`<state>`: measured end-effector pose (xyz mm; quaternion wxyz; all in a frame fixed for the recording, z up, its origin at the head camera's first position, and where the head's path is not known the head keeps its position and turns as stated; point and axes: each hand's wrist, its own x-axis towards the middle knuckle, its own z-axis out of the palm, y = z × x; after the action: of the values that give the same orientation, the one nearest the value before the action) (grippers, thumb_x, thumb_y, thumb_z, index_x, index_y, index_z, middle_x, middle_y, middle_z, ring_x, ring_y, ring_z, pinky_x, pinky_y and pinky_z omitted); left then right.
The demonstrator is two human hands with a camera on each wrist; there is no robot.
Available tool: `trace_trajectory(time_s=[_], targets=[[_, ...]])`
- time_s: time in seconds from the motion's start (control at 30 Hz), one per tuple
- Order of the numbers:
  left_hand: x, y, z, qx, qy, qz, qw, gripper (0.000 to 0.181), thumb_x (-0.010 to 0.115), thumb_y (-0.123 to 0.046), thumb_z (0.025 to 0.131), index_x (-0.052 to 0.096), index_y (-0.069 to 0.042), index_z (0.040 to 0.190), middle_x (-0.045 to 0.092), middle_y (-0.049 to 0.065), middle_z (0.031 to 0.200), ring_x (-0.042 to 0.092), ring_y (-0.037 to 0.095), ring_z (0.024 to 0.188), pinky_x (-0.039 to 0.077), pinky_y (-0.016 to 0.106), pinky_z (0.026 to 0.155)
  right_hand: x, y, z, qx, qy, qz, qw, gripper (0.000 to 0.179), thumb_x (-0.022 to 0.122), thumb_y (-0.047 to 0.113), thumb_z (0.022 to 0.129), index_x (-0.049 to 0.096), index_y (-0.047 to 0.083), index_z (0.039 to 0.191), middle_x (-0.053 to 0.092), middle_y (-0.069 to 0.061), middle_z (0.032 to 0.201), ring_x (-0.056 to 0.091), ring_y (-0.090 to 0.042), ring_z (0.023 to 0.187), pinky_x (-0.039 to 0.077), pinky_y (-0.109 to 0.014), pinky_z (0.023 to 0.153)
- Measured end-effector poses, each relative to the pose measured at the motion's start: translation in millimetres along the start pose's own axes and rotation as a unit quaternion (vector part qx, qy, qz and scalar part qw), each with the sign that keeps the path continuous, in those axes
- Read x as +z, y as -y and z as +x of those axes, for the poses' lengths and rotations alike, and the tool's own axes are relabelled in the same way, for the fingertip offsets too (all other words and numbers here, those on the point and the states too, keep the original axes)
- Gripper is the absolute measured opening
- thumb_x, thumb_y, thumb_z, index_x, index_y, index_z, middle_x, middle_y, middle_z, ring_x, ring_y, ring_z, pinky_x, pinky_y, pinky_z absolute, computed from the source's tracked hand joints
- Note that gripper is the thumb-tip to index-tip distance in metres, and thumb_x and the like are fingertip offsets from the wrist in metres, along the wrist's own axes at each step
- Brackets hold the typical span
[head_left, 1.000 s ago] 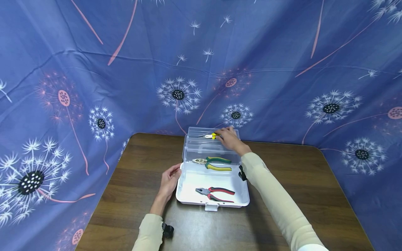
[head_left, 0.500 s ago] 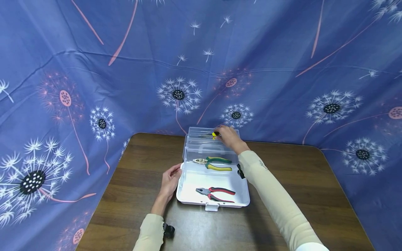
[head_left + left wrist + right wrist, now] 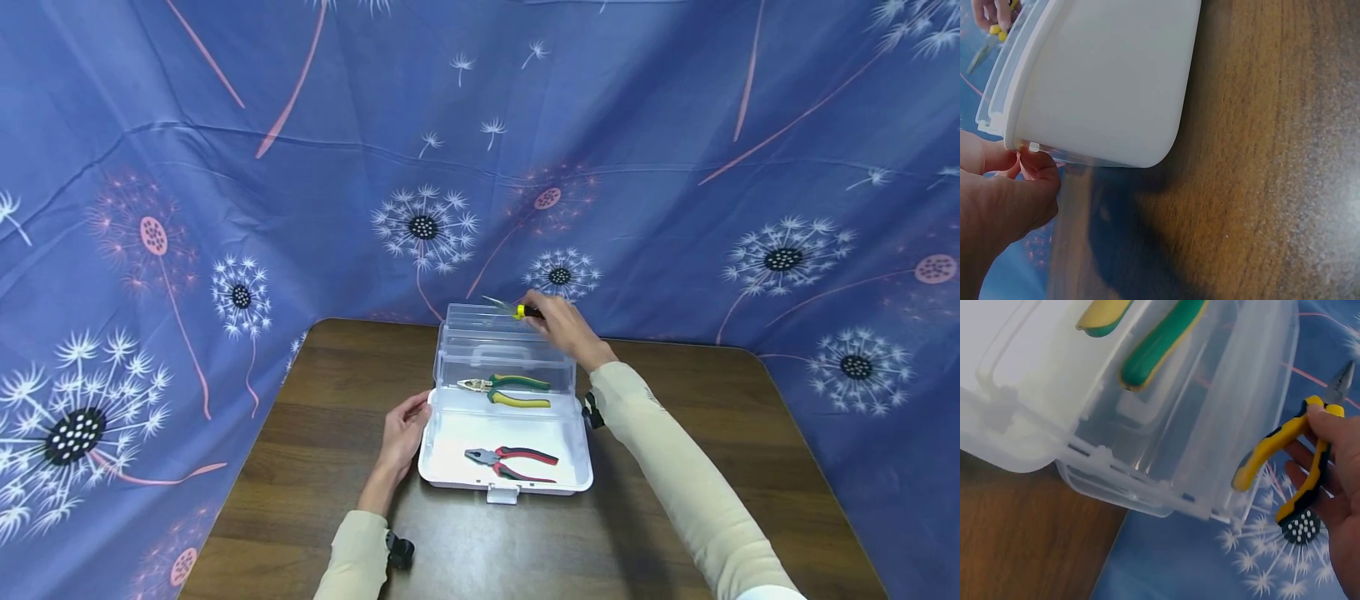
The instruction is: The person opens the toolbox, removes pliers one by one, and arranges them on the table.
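Note:
My right hand (image 3: 562,323) grips long-nose pliers (image 3: 1319,447) by their yellow and black handles, above the top tier of the toolbox. Their tapered jaws point left in the head view. My left hand (image 3: 405,429) pinches the rim of the white toolbox (image 3: 1104,75) at its left side, thumb and fingers meeting there in the left wrist view. Pliers with green and yellow handles (image 3: 521,382) lie in the middle tier. In the white bottom of the box rest combination pliers with red and black handles (image 3: 528,454).
Clear plastic trays (image 3: 487,346) rise in steps at the back of the box. A white latch (image 3: 502,495) sticks out at its front. The wooden table (image 3: 705,450) reaches back to a blue dandelion-print cloth (image 3: 660,192).
My right hand has lifted the long-nose pliers out of the top tray, up and slightly right. The left hand stays at the box rim, and the other pliers lie where they were.

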<state>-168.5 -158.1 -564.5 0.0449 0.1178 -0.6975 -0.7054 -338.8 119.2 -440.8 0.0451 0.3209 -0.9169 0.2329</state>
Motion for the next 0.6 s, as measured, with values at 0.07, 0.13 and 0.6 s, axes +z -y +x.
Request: trace_trajectory(time_s=[0.07, 0.13, 0.6], targets=[[0.2, 2.8, 1.3, 0.000, -0.004, 0.001, 1.0000, 0.034, 0.058, -0.002, 0.103, 0.060, 0.011, 0.134, 0.064, 0.028, 0.124, 0.060, 0.017, 0.101, 0.048, 0.016, 0.082, -7.2, -2.0, -4.0, -0.001, -0.026, 0.025, 0.9994, 0.025, 0.070, 0.009, 0.098, 0.063, 0.003, 0.121, 0.073, -0.017, 0.109, 0.072, -0.030, 0.090, 0.058, -0.046, 0.079], [0.5, 3.0, 1.5, 0.001, -0.008, 0.004, 1.0000, 0.033, 0.058, -0.002, 0.103, 0.061, 0.010, 0.133, 0.064, 0.027, 0.124, 0.061, 0.017, 0.102, 0.048, 0.017, 0.082, -13.5, -3.8, -8.2, 0.004, -0.043, 0.044, 0.9981, 0.025, 0.071, 0.010, 0.098, 0.063, 0.002, 0.120, 0.073, -0.017, 0.107, 0.071, -0.030, 0.086, 0.058, -0.047, 0.077], [0.1, 3.4, 1.5, -0.009, -0.008, 0.012, 0.9998, 0.033, 0.058, -0.003, 0.103, 0.062, 0.007, 0.134, 0.064, 0.025, 0.127, 0.059, 0.018, 0.104, 0.047, 0.017, 0.083, -37.4, -19.9, -39.0, 0.133, -0.097, 0.165, 0.9726, 0.034, 0.075, 0.016, 0.096, 0.069, -0.001, 0.124, 0.074, -0.019, 0.110, 0.073, -0.034, 0.099, 0.059, -0.047, 0.083]])
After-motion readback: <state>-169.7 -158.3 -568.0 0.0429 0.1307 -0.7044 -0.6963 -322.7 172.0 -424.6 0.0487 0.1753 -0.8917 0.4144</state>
